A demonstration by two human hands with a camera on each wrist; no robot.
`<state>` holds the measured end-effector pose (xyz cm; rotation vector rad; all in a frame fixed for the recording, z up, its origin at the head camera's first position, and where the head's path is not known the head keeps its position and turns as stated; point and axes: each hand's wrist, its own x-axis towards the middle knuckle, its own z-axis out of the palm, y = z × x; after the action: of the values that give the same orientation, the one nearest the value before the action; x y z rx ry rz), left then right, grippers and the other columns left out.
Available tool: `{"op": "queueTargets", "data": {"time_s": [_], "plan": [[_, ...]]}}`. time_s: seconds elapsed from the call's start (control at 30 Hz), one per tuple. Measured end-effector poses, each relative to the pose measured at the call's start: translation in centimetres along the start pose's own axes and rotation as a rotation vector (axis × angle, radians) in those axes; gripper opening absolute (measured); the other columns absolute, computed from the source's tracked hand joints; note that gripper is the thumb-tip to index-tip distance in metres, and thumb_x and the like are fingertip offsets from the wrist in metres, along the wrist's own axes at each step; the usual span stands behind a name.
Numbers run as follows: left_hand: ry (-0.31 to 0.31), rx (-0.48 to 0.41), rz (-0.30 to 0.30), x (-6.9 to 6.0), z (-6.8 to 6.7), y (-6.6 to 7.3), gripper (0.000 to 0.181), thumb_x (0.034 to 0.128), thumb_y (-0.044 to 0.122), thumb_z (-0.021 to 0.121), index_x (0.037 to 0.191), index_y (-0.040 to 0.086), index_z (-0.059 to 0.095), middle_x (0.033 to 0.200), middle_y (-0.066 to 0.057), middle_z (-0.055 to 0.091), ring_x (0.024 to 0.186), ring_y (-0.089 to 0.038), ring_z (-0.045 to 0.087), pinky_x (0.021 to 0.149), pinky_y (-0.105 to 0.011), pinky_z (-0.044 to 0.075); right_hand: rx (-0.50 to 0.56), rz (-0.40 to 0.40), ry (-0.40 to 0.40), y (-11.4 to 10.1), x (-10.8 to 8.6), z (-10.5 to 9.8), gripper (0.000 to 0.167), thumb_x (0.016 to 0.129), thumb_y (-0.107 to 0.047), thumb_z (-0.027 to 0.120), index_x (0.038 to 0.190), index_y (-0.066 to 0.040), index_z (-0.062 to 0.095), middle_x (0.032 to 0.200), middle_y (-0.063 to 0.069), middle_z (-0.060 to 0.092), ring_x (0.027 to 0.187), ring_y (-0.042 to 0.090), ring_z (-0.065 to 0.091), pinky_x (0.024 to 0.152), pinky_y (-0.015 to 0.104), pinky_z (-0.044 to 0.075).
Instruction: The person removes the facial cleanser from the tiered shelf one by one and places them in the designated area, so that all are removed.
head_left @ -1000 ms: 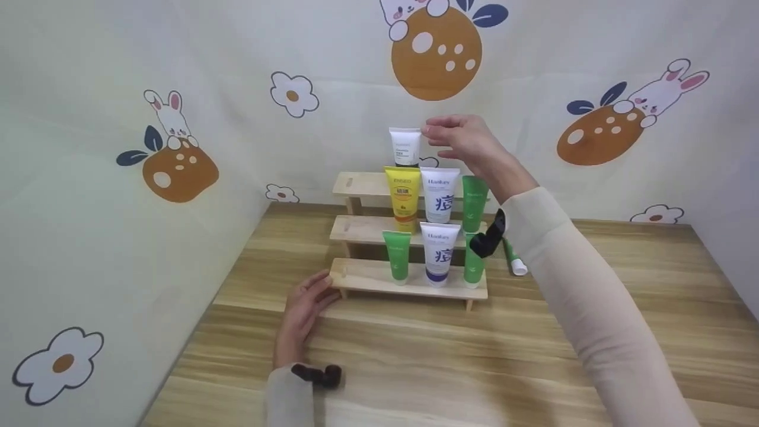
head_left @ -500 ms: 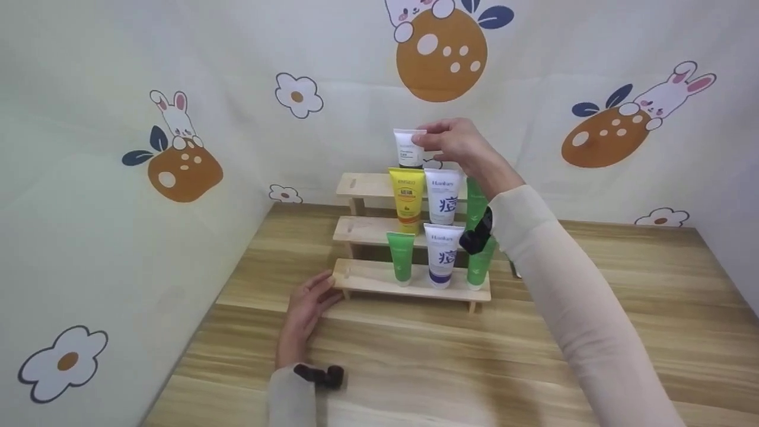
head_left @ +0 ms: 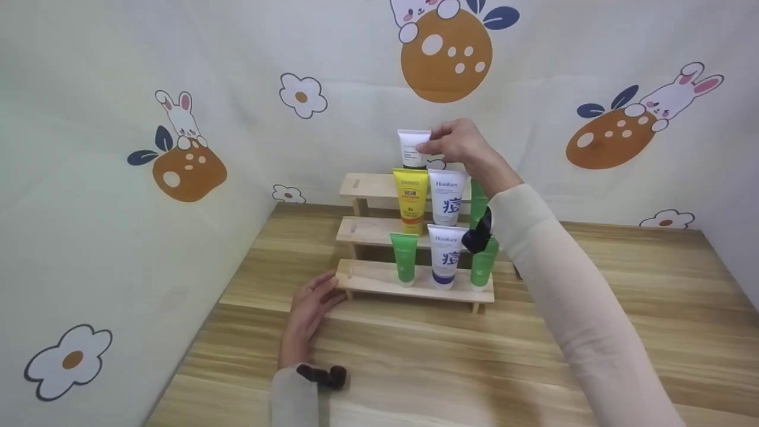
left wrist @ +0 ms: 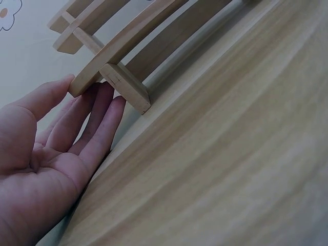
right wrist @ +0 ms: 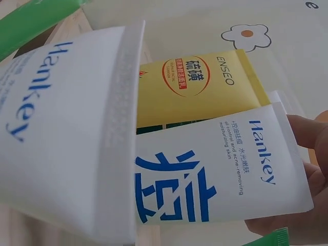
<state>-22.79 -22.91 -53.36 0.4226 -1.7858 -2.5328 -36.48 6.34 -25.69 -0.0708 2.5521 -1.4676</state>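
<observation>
A three-tier wooden rack carries upright tubes. On its top tier, my right hand pinches the small white tube near its upper right edge. A yellow tube and a white Hankey tube stand on the middle tier. My left hand holds the left end of the bottom tier; in the left wrist view the thumb and fingers of that hand touch the board's end. The right wrist view shows part of my right hand behind a Hankey tube, its fingertips hidden.
The bottom tier bears a green tube, a Hankey tube and another green tube. My right forearm partly covers a green tube on the middle tier. Patterned cloth hangs behind the wooden table.
My right hand has moved left from beside the small white tube and taken hold of it. The left hand keeps its place at the rack. The head view has shifted slightly.
</observation>
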Motion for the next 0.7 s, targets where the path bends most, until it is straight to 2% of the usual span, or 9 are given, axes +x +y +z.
{"op": "queueTargets", "data": {"time_s": [0.3,0.57,0.7], "plan": [[-0.006,0.012,0.004,0.0,0.0,0.0,0.046,0.0963,0.008,0.065,0.136,-0.011,0.051,0.126,-0.016,0.062,0.103,-0.018,0.068,0.100,-0.042,0.060,0.116,-0.033,0.093,0.5,0.0,-0.2,0.034,0.093,-0.027,0.072,0.124,-0.015,0.066,0.128,0.003,0.062,0.114,0.020,0.056,0.103,0.029,0.054],[-0.080,-0.030,0.079,-0.5,-0.3,-0.2,0.048,0.0912,0.013,0.073,0.130,-0.011,0.055,0.119,-0.013,0.065,0.100,-0.020,0.069,0.095,-0.039,0.062,0.141,-0.104,0.137,0.4,-0.7,-1.8,0.037,0.094,-0.029,0.070,0.127,-0.015,0.064,0.129,0.003,0.060,0.115,0.019,0.057,0.105,0.028,0.054],[-0.074,-0.025,0.059,-0.4,-0.3,0.0,0.046,0.0938,0.009,0.069,0.132,-0.011,0.052,0.112,-0.008,0.066,0.097,-0.018,0.069,0.095,-0.037,0.062,0.150,-0.127,0.169,0.6,-1.1,-2.9,0.040,0.094,-0.030,0.070,0.130,-0.015,0.064,0.131,0.002,0.059,0.115,0.018,0.055,0.104,0.028,0.053]]}}
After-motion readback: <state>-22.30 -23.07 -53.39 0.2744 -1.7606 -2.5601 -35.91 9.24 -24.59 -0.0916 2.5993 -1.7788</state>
